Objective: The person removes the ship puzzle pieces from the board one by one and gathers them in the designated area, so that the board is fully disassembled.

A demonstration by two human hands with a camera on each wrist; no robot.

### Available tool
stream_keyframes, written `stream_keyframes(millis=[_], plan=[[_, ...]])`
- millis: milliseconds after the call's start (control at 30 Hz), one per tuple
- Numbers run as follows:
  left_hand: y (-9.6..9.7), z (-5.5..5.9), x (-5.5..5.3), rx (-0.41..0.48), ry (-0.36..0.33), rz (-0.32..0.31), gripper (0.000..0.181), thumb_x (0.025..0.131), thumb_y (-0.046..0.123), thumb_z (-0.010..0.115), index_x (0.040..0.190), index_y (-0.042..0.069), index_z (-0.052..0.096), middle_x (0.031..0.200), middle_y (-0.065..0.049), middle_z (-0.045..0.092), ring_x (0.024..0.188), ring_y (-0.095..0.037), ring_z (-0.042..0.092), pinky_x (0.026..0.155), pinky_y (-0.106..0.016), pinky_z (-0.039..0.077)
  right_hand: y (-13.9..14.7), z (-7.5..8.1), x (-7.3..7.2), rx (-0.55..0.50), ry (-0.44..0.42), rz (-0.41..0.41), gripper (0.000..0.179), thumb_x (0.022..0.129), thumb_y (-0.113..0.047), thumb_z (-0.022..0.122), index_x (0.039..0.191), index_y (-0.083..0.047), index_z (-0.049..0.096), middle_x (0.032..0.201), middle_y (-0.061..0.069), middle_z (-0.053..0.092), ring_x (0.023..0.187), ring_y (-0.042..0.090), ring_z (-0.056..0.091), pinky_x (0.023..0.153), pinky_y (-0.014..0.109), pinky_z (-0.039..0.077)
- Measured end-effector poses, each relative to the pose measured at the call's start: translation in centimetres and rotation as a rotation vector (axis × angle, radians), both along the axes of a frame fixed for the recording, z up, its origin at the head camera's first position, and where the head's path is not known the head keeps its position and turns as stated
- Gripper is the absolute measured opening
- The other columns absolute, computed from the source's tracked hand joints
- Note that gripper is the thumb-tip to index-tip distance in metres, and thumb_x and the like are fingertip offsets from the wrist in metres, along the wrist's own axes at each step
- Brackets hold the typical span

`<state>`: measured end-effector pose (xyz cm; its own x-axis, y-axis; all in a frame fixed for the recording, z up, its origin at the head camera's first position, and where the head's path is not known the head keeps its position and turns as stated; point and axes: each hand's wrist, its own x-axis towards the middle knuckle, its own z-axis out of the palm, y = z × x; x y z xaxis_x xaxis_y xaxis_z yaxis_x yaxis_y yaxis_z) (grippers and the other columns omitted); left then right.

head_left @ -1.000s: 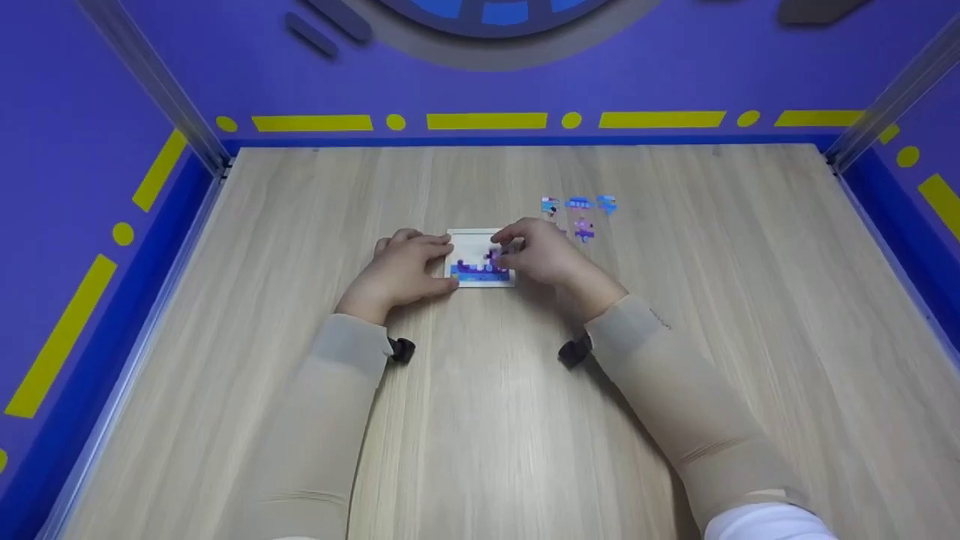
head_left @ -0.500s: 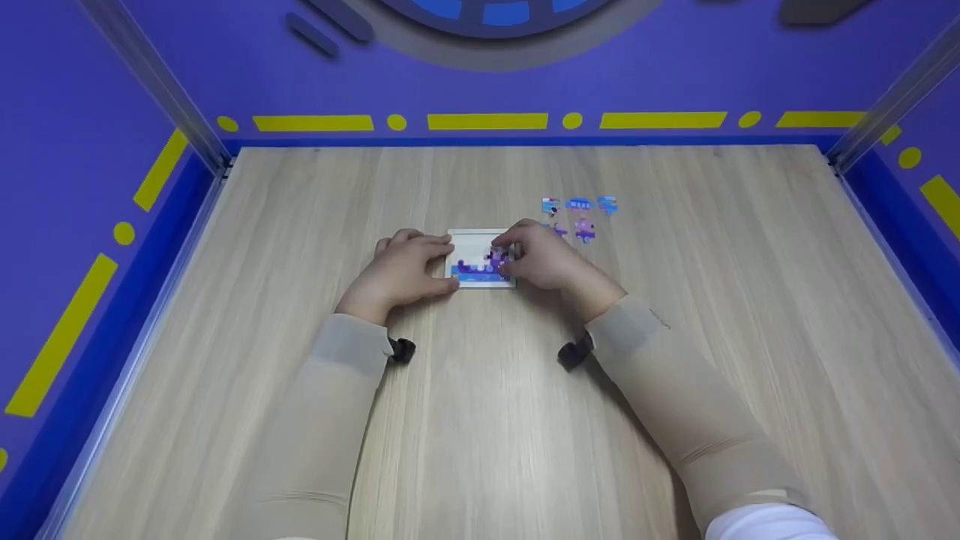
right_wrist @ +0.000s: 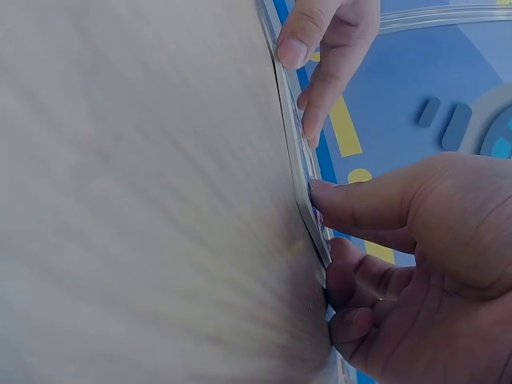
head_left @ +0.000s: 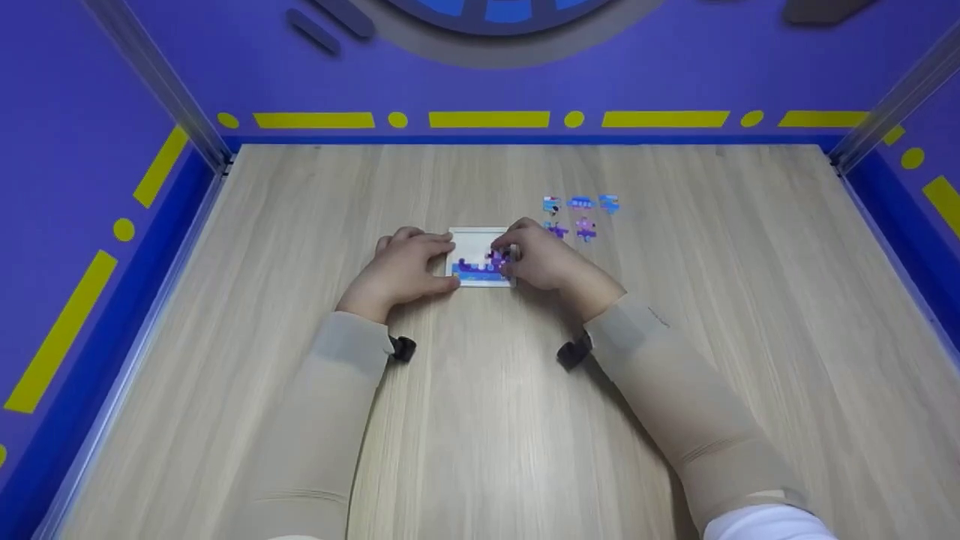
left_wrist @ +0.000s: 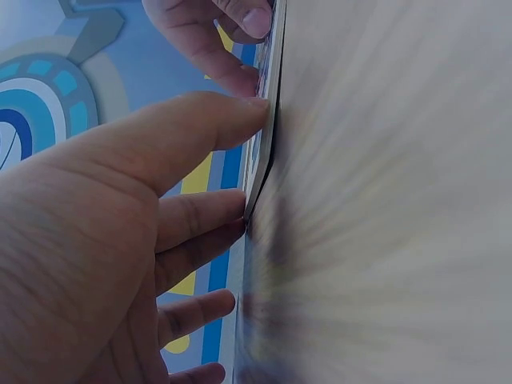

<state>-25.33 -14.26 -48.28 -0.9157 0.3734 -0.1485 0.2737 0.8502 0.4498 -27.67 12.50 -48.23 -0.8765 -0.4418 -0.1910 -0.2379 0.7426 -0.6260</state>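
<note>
A small white puzzle tray lies mid-table, with joined blue and purple pieces along its near side. My left hand rests at the tray's left edge, thumb by the near corner and fairly straight fingers touching the side. At the right side my right hand has thumb and index finger around a purple jigsaw piece, just above the near row; the hand covers part of it. In the right wrist view, the thumb presses down at the tray's surface while the other fingers curl by its edge.
Several loose jigsaw pieces lie beyond my right hand, among them a blue one and a pink-purple one. A blue-purple wall with yellow marks closes off the back of the wooden table, and panels stand at both sides.
The purple piece sits slightly lower in the tray than a second ago, and my right thumb has shifted a little with it. My left hand stays in place.
</note>
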Motion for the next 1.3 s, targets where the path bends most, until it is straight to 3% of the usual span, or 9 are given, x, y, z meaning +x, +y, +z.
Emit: stream_keyframes(millis=[367, 700, 1300], plan=[[-0.04, -0.06, 0.05, -0.001, -0.001, -0.001, 0.076, 0.101, 0.052, 0.081, 0.166, 0.018, 0.06, 0.178, 0.003, 0.052, 0.168, -0.032, 0.037, 0.137, -0.057, 0.024, -0.03, -0.33, -0.09, -0.031, -0.012, -0.037, 0.041, 0.105, -0.011, 0.079, 0.146, -0.009, 0.072, 0.156, 0.017, 0.06, 0.136, 0.036, 0.063, 0.122, 0.057, 0.052], [0.01, -0.14, -0.06, 0.006, -0.01, -0.002, 0.078, 0.1, 0.051, 0.081, 0.166, 0.016, 0.059, 0.178, 0.002, 0.052, 0.168, -0.033, 0.037, 0.137, -0.059, 0.022, 0.14, -0.36, -0.27, -0.055, 0.008, -0.025, 0.044, 0.1, -0.005, 0.082, 0.144, -0.006, 0.074, 0.135, 0.016, 0.065, 0.111, 0.028, 0.061, 0.101, 0.046, 0.054], [0.04, 0.01, 0.03, -0.019, -0.004, 0.006, 0.076, 0.102, 0.053, 0.079, 0.167, 0.019, 0.058, 0.178, 0.003, 0.052, 0.168, -0.032, 0.037, 0.138, -0.058, 0.024, 0.33, -0.2, -0.51, -0.041, 0.034, 0.004, 0.039, 0.106, -0.008, 0.075, 0.144, -0.006, 0.077, 0.142, 0.018, 0.068, 0.116, 0.029, 0.063, 0.107, 0.05, 0.054]])
